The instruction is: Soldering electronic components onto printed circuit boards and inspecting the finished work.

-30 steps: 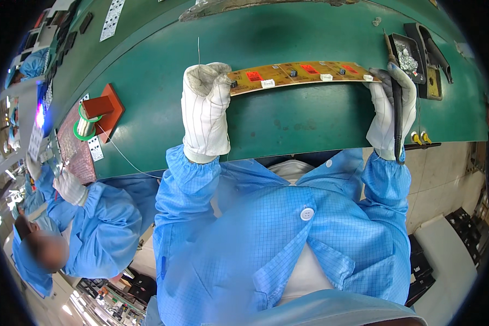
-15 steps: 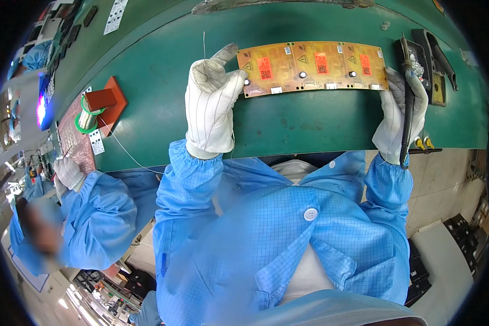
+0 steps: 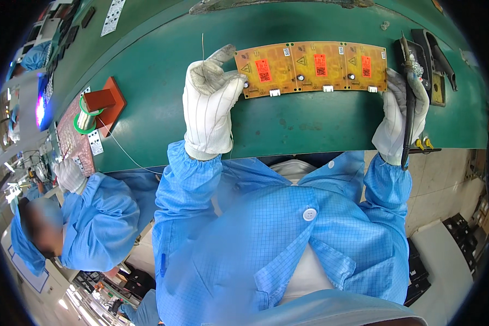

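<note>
A long amber circuit board panel [image 3: 282,65] of three joined sections, with red labels and small white connectors, is held up over the green bench. My left hand [image 3: 209,98], in a white glove, grips its left end; a thin solder wire [image 3: 202,46] sticks up from that hand. My gloved right hand [image 3: 399,111] holds the panel's right end and also carries a black soldering iron [image 3: 408,117] with its tip pointing away from me. Some fingers of the right hand are hidden behind board and iron.
A solder spool [image 3: 85,120] sits on a red-brown stand [image 3: 114,106] at left, its wire trailing to the bench edge. A black soldering iron holder [image 3: 434,60] and tray stand at far right on the green bench [image 3: 304,125]. A co-worker in blue [image 3: 103,217] sits at left.
The panel has shifted and tilted very slightly in my hands. Both hands keep their hold. The co-worker's head and gloved hand have moved a little.
</note>
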